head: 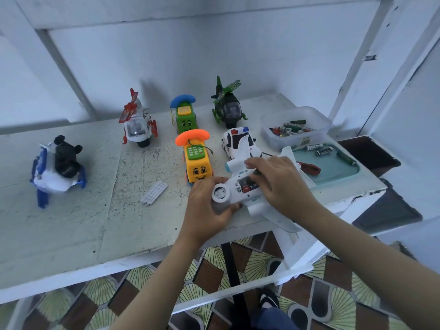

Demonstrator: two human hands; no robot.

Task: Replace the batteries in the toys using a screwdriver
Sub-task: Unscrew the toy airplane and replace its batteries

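plane (256, 197) gripped by left hand (209, 207), right hand (283, 182) curled over batteries (248, 187)

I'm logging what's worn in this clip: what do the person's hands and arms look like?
The left forearm and right forearm are bare to the frame edge: no sleeves, watch or bracelet. No rings show on the left hand or right hand. One left nail looks painted dark.

Screwdriver (309, 168) shaft out of sight behind toy plane (259, 208) wing
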